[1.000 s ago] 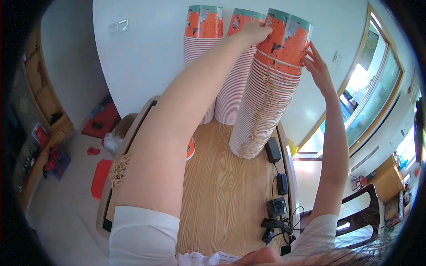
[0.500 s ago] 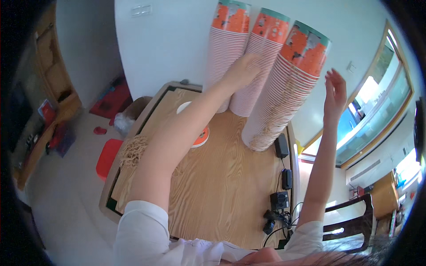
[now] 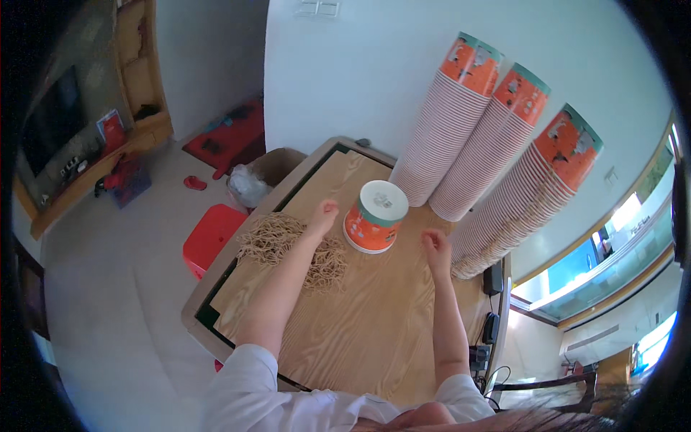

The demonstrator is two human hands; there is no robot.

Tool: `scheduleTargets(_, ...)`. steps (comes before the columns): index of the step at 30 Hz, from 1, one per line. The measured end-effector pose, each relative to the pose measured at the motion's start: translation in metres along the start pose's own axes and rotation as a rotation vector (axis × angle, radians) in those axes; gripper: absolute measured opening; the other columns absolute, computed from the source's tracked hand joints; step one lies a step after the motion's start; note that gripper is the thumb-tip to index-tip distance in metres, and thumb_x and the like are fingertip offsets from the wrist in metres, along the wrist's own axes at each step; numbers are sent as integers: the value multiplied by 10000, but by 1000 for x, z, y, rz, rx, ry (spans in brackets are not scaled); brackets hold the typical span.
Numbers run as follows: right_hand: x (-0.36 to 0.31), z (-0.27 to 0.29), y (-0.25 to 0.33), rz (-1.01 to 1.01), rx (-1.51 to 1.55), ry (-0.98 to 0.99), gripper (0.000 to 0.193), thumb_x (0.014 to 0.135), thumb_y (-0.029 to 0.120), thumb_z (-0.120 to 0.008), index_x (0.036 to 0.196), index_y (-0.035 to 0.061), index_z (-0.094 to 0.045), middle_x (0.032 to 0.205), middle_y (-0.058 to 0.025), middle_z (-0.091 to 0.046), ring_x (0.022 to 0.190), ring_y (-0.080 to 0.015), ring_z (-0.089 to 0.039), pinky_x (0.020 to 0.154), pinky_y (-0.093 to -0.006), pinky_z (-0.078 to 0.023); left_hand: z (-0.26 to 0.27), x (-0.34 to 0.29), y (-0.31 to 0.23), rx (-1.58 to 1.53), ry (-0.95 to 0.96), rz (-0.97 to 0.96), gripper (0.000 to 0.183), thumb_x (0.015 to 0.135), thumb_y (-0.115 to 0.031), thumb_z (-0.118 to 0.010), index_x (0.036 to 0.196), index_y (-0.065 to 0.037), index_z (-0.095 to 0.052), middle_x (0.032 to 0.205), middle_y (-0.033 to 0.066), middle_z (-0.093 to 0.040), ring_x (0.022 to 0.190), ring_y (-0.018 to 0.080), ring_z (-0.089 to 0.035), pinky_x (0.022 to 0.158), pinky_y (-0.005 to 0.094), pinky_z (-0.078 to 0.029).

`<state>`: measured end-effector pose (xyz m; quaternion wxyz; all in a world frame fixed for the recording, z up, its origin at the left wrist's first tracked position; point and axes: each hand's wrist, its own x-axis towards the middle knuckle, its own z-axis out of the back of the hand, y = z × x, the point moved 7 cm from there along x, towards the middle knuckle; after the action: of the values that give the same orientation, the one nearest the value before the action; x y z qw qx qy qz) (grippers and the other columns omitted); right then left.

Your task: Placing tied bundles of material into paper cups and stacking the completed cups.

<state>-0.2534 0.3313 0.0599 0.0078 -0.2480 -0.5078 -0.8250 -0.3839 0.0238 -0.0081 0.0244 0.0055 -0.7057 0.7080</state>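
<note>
Filling the middle of the view, the wood-topped table (image 3: pixel 374 335) bears everything that the hands have been dealing with. At its far right side stand three tall stacks of nested paper tubs, the left stack (image 3: pixel 443 129), the middle stack (image 3: pixel 486 155) and the right stack (image 3: pixel 517 200), all upside down with green bands at the top; tan strands (image 3: pixel 476 263) trail down the right one. Both hands were up by that right stack in the two earlier frames, and now they are well down from it, so it stands unsupported and the work has shifted to the near part of the tabletop. Off the left edge, on the floor, sits a red stool (image 3: pixel 214 241). A loose heap of tan twine (image 3: pixel 268 237) spreads along that side of the table, partly under the left forearm. Just beside it is the single tub (image 3: pixel 374 222), bottom up in front of the stacks, which the arm partly hid half a second ago and which now shows whole. The left hand (image 3: pixel 324 216) is just left of it, fingers curled in; the right hand (image 3: pixel 437 250) is to its right, apart from it, fingers drawn together. Both grips look narrow, though whether either pinches a thin strand I cannot tell. Smallest, a black power adapter (image 3: pixel 492 279) lies by the right stack's foot.
</note>
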Motion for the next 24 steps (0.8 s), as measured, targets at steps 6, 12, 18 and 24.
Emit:
scheduleTargets(6, 14, -78, -100, -393, 356, 170, 189, 871, 151, -534, 1036, 81, -595, 785, 19, -578, 653, -72, -524, 546, -207, -413, -18, 41, 37, 200, 29, 161, 313, 768, -221, -561, 993, -10, -615, 1000, 188, -615, 973, 259, -579, 817, 342, -446)
scheduleTargets(12, 30, -64, -148, -422, 380, -119, 145, 881, 199, -503, 948, 110, -596, 728, 27, -567, 565, -73, -511, 461, -202, -398, -45, 51, 41, 510, 121, 183, 311, 780, -208, -526, 964, 26, -619, 994, 253, -590, 969, 326, -580, 826, 404, -448)
scheduleTargets(18, 10, -88, -160, -822, 405, 65, 108, 861, 186, -505, 827, 109, -573, 656, 13, -561, 496, -84, -498, 395, -199, -392, -50, 47, 52, 680, 7, 139, 252, 760, -164, -544, 903, 22, -636, 894, 248, -614, 864, 328, -614, 735, 421, -480)
scheduleTargets(24, 8, -77, -159, -769, 388, 20, 160, 864, 198, -504, 775, 85, -574, 614, -5, -541, 478, -97, -492, 381, -208, -383, -67, 44, 51, 705, 47, 6, 256, 763, -126, -545, 944, 44, -610, 880, 234, -623, 827, 318, -621, 687, 419, -491)
